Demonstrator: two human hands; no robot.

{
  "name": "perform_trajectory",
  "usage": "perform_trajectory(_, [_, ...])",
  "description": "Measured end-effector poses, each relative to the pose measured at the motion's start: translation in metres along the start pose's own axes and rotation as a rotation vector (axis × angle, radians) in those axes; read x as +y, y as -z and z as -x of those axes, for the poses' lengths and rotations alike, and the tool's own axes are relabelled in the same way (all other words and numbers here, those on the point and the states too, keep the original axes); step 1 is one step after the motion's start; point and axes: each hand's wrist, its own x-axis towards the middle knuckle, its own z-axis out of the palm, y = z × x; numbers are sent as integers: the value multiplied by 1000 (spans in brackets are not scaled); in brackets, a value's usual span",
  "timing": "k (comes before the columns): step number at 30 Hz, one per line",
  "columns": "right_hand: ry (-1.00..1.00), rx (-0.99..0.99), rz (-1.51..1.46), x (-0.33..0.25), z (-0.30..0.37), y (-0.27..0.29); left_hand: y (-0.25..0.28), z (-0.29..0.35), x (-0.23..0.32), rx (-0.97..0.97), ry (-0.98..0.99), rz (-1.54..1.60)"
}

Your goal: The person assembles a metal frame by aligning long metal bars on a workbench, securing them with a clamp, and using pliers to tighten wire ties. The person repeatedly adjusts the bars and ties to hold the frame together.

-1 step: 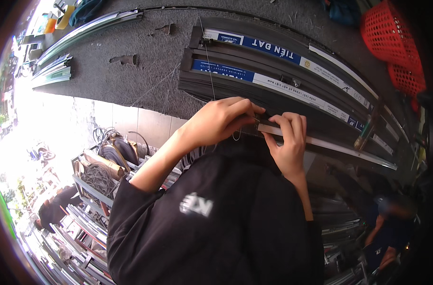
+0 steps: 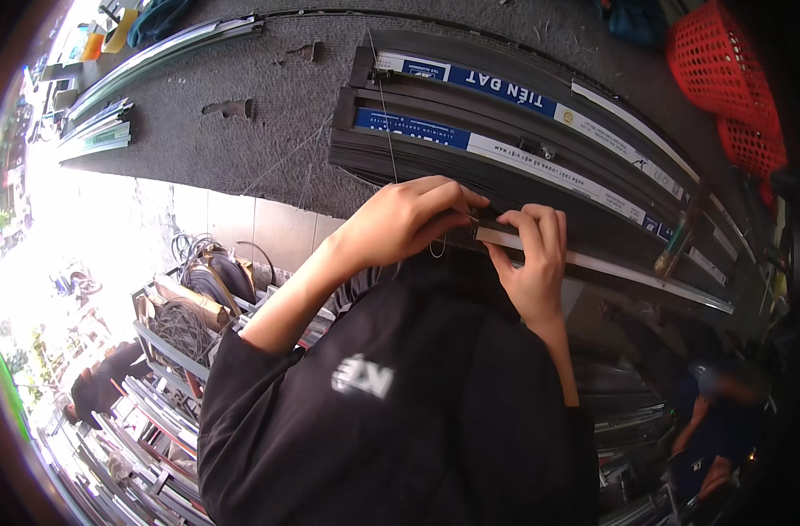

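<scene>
A long, slim, pale metal profile (image 2: 636,274) runs from in front of my chest off to the right. My right hand (image 2: 536,263) is closed around it near its left end, fingers over the top and thumb beneath. My left hand (image 2: 413,217) pinches at that same end, and its fingers hide most of what they hold. Just below those fingertips hangs a thin pale loop of cord or wire (image 2: 437,251). Beyond both hands lie dark stacked profiles (image 2: 356,153) with blue and white label strips (image 2: 531,160) along them.
Grey carpet (image 2: 181,140) covers the work surface, with loose threads and torn holes. Light profiles (image 2: 167,57) lie far left, red baskets (image 2: 715,66) far right. A brush-like tool (image 2: 672,250) rests right of my hands. A cart with coiled cords (image 2: 185,326) stands left; another person (image 2: 724,412) is at right.
</scene>
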Motion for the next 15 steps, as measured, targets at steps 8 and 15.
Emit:
perform_trajectory(8, [54,43,13,6,-1,-4,-5,4,-3,169,-251,-345])
perform_trajectory(15, [59,62,6,7,0,-5,-7,12,5,67,-247,-343])
